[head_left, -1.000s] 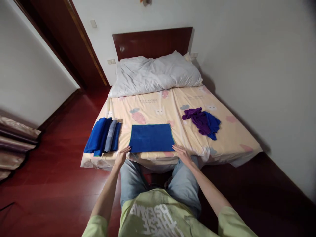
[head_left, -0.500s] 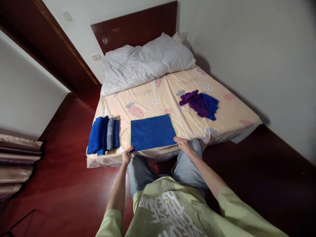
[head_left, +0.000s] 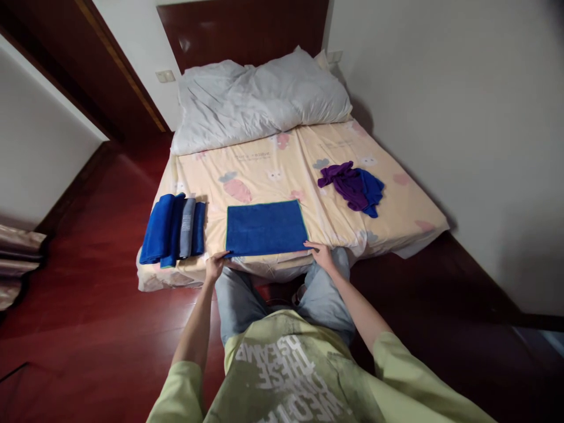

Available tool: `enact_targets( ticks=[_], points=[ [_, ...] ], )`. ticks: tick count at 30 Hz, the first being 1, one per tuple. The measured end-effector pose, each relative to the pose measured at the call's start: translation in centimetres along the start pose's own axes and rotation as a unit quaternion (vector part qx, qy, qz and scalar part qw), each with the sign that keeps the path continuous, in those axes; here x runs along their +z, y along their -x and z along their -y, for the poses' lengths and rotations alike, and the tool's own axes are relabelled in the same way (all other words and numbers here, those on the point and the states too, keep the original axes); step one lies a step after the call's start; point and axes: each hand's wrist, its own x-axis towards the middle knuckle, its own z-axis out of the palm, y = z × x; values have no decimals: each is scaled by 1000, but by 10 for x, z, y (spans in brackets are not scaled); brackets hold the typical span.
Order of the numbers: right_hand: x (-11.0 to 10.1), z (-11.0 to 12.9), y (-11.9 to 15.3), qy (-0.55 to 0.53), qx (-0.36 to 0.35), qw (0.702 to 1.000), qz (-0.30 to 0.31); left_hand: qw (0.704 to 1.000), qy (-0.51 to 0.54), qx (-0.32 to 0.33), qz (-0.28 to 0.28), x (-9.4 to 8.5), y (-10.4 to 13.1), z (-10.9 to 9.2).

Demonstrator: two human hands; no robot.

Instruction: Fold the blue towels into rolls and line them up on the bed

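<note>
A blue towel (head_left: 267, 228) with a thin green edge lies spread flat near the foot of the bed. My left hand (head_left: 215, 264) pinches its near left corner. At the near right corner my right hand (head_left: 321, 254) has its fingers closed on the towel's edge. Left of the towel is a row of folded towels, among them a blue towel (head_left: 157, 229) and a grey towel (head_left: 187, 228). To the right lie a crumpled purple cloth (head_left: 350, 185) and a crumpled blue cloth (head_left: 372, 191), partly overlapping.
The bed (head_left: 259, 176) has a pale patterned sheet. A rumpled white quilt (head_left: 259, 103) lies against the dark wooden headboard (head_left: 247, 32). My knees are close to the bed's near edge. Walls stand at both sides, with a curtain (head_left: 20, 264) at the far left.
My fingers have closed on the towel's two near corners, and its near edge looks slightly raised. The view has shifted a little. The folded towels and crumpled cloths stay in place.
</note>
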Motion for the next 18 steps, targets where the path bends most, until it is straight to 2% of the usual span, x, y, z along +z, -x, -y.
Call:
enact_targets(
  ticks=[3,7,11,14,18],
  points=[
    [1,-1,-1,-25,31,999,-18,1000,24,-5,1,-1,-3,-2],
    [2,-5,-2,-42,38,998,-36,998,45,-40,-8,1,-9,-6],
    [5,-11,-9,-41,49,996,-62,992,76,-84,-48,5,-14,-13],
    [7,-15,-16,-45,69,993,-88,986,114,-87,-89,5,-15,-19],
    [6,-17,-21,-53,65,992,-93,982,146,-87,-82,2,-15,-22]
  ],
)
